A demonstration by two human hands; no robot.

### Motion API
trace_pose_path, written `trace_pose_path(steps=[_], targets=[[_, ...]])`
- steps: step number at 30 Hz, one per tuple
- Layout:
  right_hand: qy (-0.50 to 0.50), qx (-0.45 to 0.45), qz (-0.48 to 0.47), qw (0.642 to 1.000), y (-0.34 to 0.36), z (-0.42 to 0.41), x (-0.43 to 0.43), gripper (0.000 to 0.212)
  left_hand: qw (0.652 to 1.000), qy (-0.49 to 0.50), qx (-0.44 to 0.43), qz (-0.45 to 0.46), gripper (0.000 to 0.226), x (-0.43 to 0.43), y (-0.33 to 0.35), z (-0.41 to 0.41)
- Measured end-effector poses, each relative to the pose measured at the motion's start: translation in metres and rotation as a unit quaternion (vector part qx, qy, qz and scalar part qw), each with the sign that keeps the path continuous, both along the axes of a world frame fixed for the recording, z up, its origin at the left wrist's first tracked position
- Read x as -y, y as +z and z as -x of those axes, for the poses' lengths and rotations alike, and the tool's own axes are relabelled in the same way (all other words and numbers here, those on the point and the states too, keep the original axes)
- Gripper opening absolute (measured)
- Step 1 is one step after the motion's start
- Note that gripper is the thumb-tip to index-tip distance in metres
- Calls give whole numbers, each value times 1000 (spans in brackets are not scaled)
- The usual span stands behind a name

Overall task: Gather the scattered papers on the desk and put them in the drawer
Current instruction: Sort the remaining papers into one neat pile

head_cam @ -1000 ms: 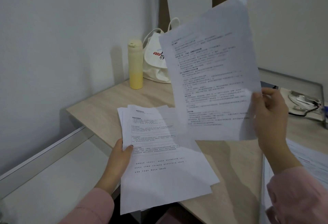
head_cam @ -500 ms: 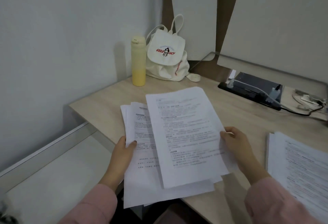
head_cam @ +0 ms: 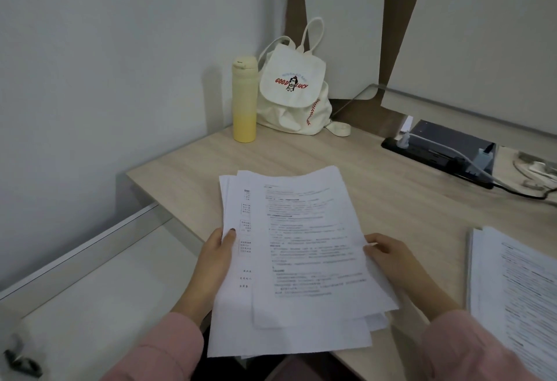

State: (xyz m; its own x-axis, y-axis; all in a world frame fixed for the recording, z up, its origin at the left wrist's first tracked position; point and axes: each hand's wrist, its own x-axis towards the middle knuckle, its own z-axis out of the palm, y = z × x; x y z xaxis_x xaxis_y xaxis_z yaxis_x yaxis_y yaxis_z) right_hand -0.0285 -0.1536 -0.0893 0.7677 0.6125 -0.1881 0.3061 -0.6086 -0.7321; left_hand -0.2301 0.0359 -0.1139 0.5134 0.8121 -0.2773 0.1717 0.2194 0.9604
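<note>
Here the left hand (head_cam: 215, 263) and right hand (head_cam: 391, 257) grip the papers' (head_cam: 304, 245) opposite edges.

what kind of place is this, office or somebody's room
Probably a study carrel or dorm desk: a wooden desk between plain partition walls, printed papers, a power strip, a canvas backpack.

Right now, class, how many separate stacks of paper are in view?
2: one stack held by both hands at the desk's near edge, another stack lying at the right edge, partly cut off.
</note>
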Motion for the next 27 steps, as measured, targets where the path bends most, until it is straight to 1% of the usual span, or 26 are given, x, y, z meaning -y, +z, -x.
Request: trace_pose_path(steps=[3,5,6,8,9,11,12,13,14,16,18,20,22,25,27], targets=[[59,-33,18,998,0,13,-11,23,999,-50,10,2,29,0,4,-2],[51,-49,14,997,-1,18,-16,13,997,-70,21,-17,29,3,7,-3],[31,-49,2,998,-1,18,-17,14,997,-69,23,-28,34,5,8,-3],[-36,-55,-37,997,-1,17,-17,38,996,-63,41,-54,40,9,12,-3],[-63,-72,-57,994,-1,16,-16,48,994,-63,59,-64,40,11,15,-4],[-82,-143,-99,981,3,15,-12,60,990,-66,102,-77,41,16,24,-5],[-78,-188,-120,972,4,13,-10,62,987,-66,118,-85,41,18,29,-6],[-66,-227,-141,961,7,12,-8,60,984,-66,133,-96,41,20,35,-7],[-50,-248,-166,953,12,12,-6,52,982,-66,146,-105,40,21,41,-9],[-34,-217,-217,951,26,13,-2,33,976,-64,174,-113,35,22,55,-12],[-44,-161,-283,945,42,13,3,24,970,-70,203,-115,31,20,69,-16],[-42,-117,-339,933,60,13,9,24,962,-80,224,-132,30,19,82,-20],[-36,-84,-371,924,74,13,16,25,955,-82,243,-148,30,18,95,-27],[-22,-64,-373,925,80,15,24,26,952,-71,258,-151,28,20,104,-36],[-18,-67,-361,930,75,19,27,36,951,-85,250,-161,27,27,104,-41]])
